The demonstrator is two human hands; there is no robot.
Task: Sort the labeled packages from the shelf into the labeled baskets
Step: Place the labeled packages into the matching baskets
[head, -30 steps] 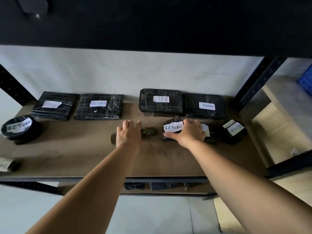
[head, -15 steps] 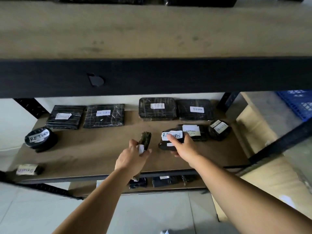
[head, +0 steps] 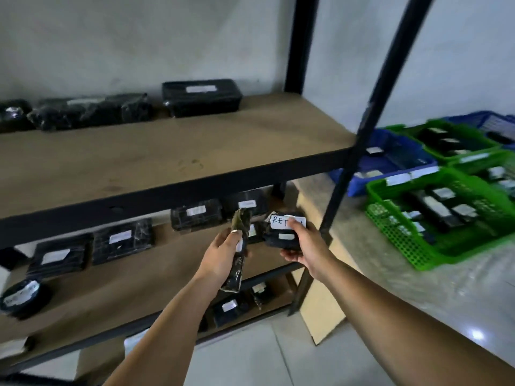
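Left hand point(head: 223, 253) fingers curl round long wrapped package point(head: 239, 250); right hand point(head: 302, 247) fingers grip RETURN package point(head: 284, 228), label up for reading; green basket point(head: 395, 235) right of shelf point(head: 167, 174).

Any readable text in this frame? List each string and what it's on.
"RET…": handwritten on the white label of the black wrapped package held in the right hand; the thumb covers the rest.
White label on the long dark package in the left hand: unreadable.
White labels on the black shelf packages: too blurred.
White tags on the green plastic baskets and the blue basket: too blurred.
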